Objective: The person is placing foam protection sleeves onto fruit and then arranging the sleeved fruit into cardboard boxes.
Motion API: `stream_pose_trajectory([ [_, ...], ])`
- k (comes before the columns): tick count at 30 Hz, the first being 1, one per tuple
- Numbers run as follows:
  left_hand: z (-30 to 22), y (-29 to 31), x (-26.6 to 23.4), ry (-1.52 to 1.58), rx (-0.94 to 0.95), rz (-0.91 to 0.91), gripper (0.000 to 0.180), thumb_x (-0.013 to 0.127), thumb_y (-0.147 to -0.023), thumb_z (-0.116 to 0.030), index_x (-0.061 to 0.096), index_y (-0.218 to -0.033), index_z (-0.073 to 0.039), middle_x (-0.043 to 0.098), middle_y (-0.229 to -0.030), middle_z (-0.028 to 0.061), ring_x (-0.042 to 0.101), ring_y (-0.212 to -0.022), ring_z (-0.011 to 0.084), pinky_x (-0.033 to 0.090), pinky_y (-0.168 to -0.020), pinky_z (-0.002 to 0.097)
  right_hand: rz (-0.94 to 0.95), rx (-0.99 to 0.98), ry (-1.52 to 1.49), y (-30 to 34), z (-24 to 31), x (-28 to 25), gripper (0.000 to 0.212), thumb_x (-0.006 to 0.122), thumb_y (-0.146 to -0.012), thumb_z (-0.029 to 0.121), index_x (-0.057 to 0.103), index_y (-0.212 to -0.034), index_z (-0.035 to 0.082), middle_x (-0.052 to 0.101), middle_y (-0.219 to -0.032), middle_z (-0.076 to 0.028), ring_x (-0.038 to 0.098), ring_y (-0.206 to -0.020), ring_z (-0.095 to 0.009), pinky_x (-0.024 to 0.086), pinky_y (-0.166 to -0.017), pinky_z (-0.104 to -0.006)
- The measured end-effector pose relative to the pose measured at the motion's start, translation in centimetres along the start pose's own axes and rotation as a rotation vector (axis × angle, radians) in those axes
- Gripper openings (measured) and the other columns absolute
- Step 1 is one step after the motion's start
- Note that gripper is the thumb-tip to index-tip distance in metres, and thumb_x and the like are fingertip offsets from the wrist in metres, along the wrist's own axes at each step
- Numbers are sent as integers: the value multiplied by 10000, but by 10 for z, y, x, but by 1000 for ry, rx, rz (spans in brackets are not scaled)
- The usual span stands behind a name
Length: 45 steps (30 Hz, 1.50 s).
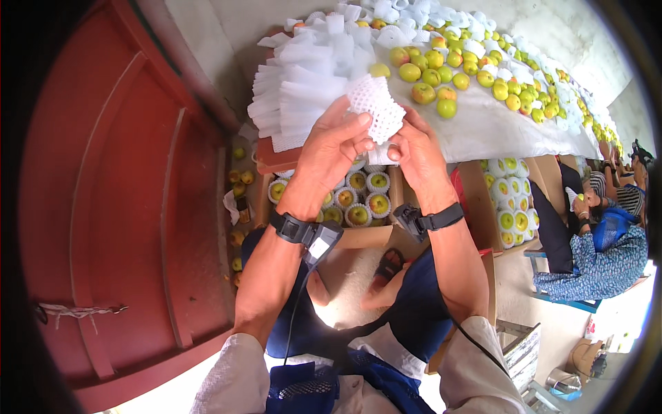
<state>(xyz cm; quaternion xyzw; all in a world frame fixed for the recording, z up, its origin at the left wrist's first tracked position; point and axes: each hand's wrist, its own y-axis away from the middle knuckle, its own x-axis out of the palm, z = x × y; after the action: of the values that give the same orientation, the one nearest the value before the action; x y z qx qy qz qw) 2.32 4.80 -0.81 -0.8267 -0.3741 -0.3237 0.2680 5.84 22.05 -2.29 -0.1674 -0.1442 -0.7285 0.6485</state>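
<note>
A white foam net sleeve is held up between my two hands, over the near edge of the table. My left hand closes on its left side, thumb laid along the mesh. On the other side, my right hand pinches it between thumb and fingers. Whether fruit is inside the sleeve I cannot tell. Just below my hands is a cardboard box with rows of green-yellow apples in foam nets. Beyond my hands, loose apples lie on the white-covered table.
Flattened foam nets are piled at the table's back left. A second box of netted apples stands to the right, near a seated person. A red door fills the left side. Loose apples lie beside it.
</note>
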Motion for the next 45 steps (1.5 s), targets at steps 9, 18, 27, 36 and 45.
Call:
stream_pose_trajectory([
  [9,-1,-1,-2,-436,133,-266,591,771,-831,-58,519,-1353,52,684,-952,65,612,-809,111,481,-686,248,-185,-352,401,13,24,17,281,678,-934,248,664,-1083,11,646,-1001,-41,580,-941,-130,437,-864,-277],
  [18,-1,3,9,-726,123,-284,631,793,-829,-65,499,-1381,23,648,-845,1,588,-747,76,453,-597,220,-84,-405,534,13,16,20,243,733,-878,176,686,-1038,-2,614,-1052,-58,559,-1033,-156,444,-905,-298],
  [27,4,0,-2,-787,162,-339,670,843,-786,-119,535,-1368,7,652,-1139,142,636,-882,123,531,-784,270,-104,-371,477,12,16,17,253,783,-838,142,682,-1014,-9,613,-1027,-53,594,-956,-136,484,-827,-287],
  [36,5,-1,4,-762,206,-318,608,787,-811,-14,521,-1357,5,639,-1221,157,646,-934,127,539,-814,281,-126,-443,411,9,17,20,248,762,-874,143,683,-1054,-8,617,-1027,-45,578,-954,-133,496,-855,-283],
  [45,5,1,-3,-438,57,-216,424,708,-853,40,561,-1246,-21,682,-1141,65,646,-1015,140,499,-912,285,-93,-406,410,17,14,13,264,644,-974,207,681,-1035,-47,644,-950,-73,585,-929,-145,455,-867,-283],
])
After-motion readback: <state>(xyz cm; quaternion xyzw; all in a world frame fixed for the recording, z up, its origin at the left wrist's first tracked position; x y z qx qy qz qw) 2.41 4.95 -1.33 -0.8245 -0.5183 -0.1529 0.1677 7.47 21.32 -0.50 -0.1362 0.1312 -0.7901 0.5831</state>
